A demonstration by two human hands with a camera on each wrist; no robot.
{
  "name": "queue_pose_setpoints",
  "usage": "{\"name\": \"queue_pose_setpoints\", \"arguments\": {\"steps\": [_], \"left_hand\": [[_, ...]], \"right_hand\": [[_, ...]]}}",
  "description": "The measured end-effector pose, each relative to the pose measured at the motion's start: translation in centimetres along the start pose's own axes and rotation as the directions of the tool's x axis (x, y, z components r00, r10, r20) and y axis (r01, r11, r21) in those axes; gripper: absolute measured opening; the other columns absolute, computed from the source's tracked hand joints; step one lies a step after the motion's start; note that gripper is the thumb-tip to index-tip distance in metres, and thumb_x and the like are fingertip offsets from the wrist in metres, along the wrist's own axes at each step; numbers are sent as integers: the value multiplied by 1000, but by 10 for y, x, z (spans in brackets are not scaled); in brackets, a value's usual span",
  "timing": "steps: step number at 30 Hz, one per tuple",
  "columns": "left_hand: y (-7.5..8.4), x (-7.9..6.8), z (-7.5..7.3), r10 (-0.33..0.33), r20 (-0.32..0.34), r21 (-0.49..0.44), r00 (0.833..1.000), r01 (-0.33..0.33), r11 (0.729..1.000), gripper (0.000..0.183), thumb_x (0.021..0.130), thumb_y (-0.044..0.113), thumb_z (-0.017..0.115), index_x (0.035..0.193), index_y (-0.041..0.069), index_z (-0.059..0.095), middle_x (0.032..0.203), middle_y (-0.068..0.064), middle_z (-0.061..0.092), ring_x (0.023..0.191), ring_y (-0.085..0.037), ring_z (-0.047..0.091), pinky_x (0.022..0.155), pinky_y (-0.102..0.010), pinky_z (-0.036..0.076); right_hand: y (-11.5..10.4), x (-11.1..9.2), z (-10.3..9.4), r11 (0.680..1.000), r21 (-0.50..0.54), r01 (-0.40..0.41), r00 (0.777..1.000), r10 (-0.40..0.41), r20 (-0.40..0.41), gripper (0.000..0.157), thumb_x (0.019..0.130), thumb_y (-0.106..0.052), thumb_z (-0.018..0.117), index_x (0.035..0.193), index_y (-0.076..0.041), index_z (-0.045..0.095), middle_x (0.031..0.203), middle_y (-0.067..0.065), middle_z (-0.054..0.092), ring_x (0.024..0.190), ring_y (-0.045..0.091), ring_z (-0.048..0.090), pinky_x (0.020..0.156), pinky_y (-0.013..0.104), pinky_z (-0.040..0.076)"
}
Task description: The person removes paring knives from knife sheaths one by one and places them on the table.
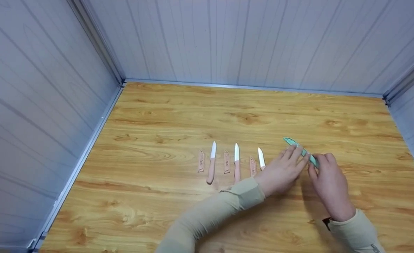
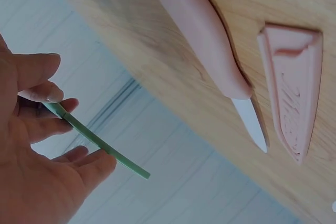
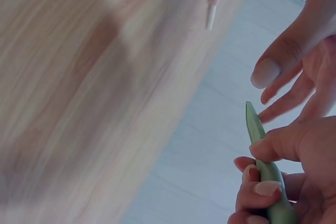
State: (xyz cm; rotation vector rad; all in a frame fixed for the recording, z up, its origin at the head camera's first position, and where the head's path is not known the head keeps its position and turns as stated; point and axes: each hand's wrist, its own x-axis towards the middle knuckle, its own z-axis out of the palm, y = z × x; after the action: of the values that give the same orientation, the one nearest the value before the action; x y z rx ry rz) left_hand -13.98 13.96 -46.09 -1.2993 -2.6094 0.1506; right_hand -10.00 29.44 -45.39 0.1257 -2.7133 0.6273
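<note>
My right hand (image 1: 330,184) grips a slim green knife in its sheath (image 1: 291,141) by the handle end, thumb and fingers round it. Fingers of my left hand (image 1: 282,172) stretch across the sheath, whose tip points away to the left. In the right wrist view the left thumb stands apart from the green knife (image 3: 254,124), while other left fingers lie behind it. The left wrist view shows the green knife (image 2: 128,164) edge-on, with a fingertip touching it. No blade shows on it.
Pink-handled knives (image 1: 211,168) with white blades lie left of the hands, each beside a pink sheath (image 1: 201,161). The left forearm partly covers the two nearer knives (image 1: 236,154). Pale panel walls (image 1: 228,42) bound the wooden table (image 1: 164,119) at back and sides.
</note>
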Motion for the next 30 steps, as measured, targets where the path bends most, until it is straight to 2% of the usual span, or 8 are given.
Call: {"name": "queue_pose_setpoints", "arguments": {"steps": [3,7,12,17,23,30], "left_hand": [[1,-4,-3,-19,8,8,1000,19,1000,58,101,34,39,151,8,25,152,-18,22,138,-31,26,112,-38,26],[0,-10,-6,-56,0,-38,998,56,998,55,101,34,41,150,13,28,154,-15,21,137,-28,28,110,-37,30],[-3,-17,-9,-82,-24,-83,996,80,993,50,101,35,44,146,16,35,152,-9,30,135,-25,33,108,-36,33],[-4,-27,-10,-79,-68,-61,995,75,995,44,101,32,44,143,18,40,148,-6,37,132,-25,36,107,-37,34],[-8,-41,-13,-81,-108,-5,991,81,997,43,99,26,50,141,23,42,145,-3,40,132,-29,35,110,-42,28],[-18,-55,-18,-51,-158,-15,986,49,999,47,96,27,56,140,21,44,142,-4,43,133,-30,34,114,-45,19]], "right_hand": [[-3,-1,-1,1000,8,6,1000,-6,-3,23,88,-4,63,107,10,62,91,19,52,67,32,56,53,50,47],[-7,-3,-2,1000,10,16,1000,-16,4,24,88,-6,63,107,9,63,90,17,53,66,29,54,52,49,46],[-10,-6,-2,999,11,38,999,-39,31,24,87,-5,64,108,8,63,89,16,53,66,25,52,52,45,45],[-13,-10,-3,997,26,72,997,-73,38,22,87,-5,66,105,6,64,89,13,54,65,22,50,51,40,44],[-20,-12,-5,994,28,109,992,-111,57,21,87,-6,67,105,4,64,89,10,53,57,15,44,47,31,40],[-30,-13,-8,985,49,167,984,-170,57,20,87,-6,68,104,2,65,89,6,53,63,18,50,52,34,43]]}}
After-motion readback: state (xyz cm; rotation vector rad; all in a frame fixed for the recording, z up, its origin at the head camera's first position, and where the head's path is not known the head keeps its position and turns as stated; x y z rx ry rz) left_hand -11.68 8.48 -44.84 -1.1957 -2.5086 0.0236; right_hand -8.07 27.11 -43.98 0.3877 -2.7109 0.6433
